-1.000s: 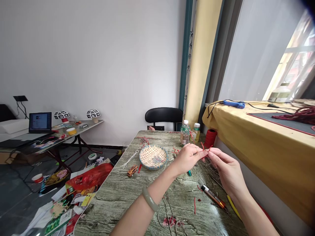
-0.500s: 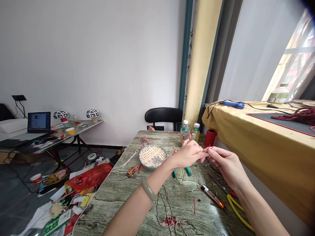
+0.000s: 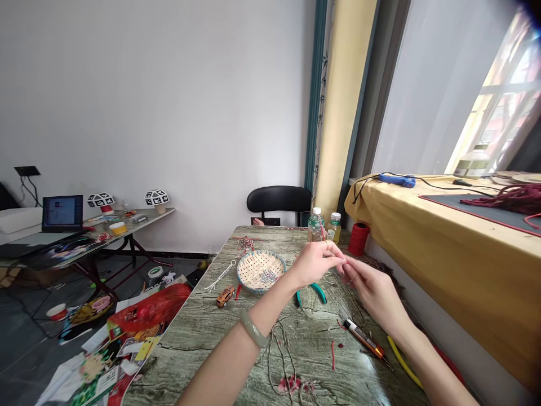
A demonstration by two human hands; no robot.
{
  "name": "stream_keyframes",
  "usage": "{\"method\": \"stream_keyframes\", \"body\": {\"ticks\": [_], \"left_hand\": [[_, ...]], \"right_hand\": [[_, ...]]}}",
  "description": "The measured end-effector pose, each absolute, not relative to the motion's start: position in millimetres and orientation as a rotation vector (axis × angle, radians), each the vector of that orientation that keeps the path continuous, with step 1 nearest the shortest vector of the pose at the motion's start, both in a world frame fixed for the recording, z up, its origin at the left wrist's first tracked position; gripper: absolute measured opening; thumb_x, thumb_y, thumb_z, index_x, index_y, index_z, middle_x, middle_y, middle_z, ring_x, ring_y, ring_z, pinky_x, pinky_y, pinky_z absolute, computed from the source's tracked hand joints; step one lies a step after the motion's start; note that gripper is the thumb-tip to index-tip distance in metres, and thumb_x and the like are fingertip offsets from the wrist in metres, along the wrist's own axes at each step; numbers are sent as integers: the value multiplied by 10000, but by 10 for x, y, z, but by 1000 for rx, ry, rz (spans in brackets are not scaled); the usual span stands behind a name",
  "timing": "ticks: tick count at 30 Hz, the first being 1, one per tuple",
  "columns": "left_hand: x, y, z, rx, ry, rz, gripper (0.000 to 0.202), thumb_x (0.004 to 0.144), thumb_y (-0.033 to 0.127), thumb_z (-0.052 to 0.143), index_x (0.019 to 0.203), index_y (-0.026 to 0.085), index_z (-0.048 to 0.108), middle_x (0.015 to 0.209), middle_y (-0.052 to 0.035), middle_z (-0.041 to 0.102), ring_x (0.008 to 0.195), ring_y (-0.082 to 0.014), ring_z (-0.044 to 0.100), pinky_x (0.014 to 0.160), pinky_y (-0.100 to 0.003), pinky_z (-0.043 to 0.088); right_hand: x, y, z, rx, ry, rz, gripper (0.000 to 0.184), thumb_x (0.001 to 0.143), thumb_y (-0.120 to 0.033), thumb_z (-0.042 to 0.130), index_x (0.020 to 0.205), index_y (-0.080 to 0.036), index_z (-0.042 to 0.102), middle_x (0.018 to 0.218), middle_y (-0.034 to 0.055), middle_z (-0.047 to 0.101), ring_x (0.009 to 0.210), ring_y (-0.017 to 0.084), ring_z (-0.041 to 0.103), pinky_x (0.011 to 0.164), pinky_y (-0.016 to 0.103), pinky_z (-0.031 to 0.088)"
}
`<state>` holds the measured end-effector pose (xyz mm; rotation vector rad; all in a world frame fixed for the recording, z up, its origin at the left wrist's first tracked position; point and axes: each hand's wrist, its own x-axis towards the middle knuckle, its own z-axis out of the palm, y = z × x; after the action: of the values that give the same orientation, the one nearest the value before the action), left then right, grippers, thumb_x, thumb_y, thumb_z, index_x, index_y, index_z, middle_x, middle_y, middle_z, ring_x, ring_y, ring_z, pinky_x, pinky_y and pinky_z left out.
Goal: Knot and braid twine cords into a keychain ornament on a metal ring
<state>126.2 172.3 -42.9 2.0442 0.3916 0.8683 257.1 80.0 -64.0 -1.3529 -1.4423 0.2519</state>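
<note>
My left hand and my right hand meet fingertip to fingertip above the green marbled table. Both are closed in a pinch on a small red cord piece, which is almost hidden between the fingers. A pale jade bangle sits on my left wrist. Just left of the hands lies a round woven basket with small beads in it. Teal-handled pliers lie under my left hand.
Two bottles and a red thread spool stand at the table's far end, before a black chair. A lighter, yellow-handled pliers, a toy car and cord scraps lie about. A yellow-draped sill runs along the right.
Both hands have moved slightly left and lower together, keeping the pinch. The red cord's ends, visible a second ago, are now nearly hidden. The teal pliers have come into view.
</note>
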Motion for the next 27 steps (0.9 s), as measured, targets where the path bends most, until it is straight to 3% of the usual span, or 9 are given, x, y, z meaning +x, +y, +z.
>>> {"method": "stream_keyframes", "body": {"ticks": [3, 5, 9, 12, 15, 20, 27], "left_hand": [[1245, 1718, -471, 2045, 414, 879, 107, 786, 215, 541, 857, 138, 562, 680, -32, 660, 729, -143, 623, 751, -284, 457], [1229, 1698, -515, 2053, 426, 886, 104, 798, 193, 518, 878, 141, 561, 680, -25, 661, 729, -139, 623, 741, -277, 459], [1215, 1629, -609, 2101, 493, 940, 152, 764, 112, 496, 745, 157, 639, 802, -36, 667, 829, -154, 598, 797, -292, 435], [1252, 1571, -666, 2109, 590, 1023, 156, 769, 185, 509, 737, 162, 660, 854, -48, 667, 872, -171, 582, 822, -306, 423], [1311, 1532, -698, 2104, 699, 1103, 172, 782, 246, 500, 752, 147, 638, 863, -67, 666, 849, -179, 584, 792, -312, 439], [1328, 1516, -687, 2206, 784, 1169, 96, 711, 131, 502, 689, 175, 583, 818, -34, 653, 808, -176, 567, 764, -305, 428], [1292, 1561, -673, 2385, 751, 1112, 128, 705, 129, 487, 709, 191, 599, 657, -9, 611, 650, -165, 551, 675, -281, 408]], "right_hand": [[2573, 803, -702, -1409, -1501, 266, 204, 799, -390, 518, 777, -223, 633, 591, -8, 529, 542, 150, 452, 522, 250, 364], [2586, 791, -756, -1426, -1510, 287, 254, 834, -415, 452, 768, -211, 587, 582, -18, 478, 523, 137, 413, 486, 233, 344], [2543, 728, -838, -1428, -1504, 308, 315, 895, -425, 295, 806, -202, 499, 637, -11, 467, 553, 138, 429, 485, 220, 358], [2454, 678, -851, -1461, -1547, 277, 267, 891, -406, 318, 810, -216, 487, 625, -12, 482, 553, 145, 441, 510, 230, 358], [2397, 653, -853, -1502, -1607, 233, 284, 873, -391, 362, 677, -224, 481, 570, -16, 498, 517, 146, 445, 524, 240, 349], [2453, 666, -858, -1574, -1617, 162, 292, 849, -405, 400, 672, -232, 553, 546, -13, 544, 489, 154, 481, 489, 236, 338], [2512, 759, -778, -1603, -1590, 147, 365, 853, -436, 386, 631, -210, 568, 509, -19, 543, 447, 136, 466, 462, 229, 333]]}}
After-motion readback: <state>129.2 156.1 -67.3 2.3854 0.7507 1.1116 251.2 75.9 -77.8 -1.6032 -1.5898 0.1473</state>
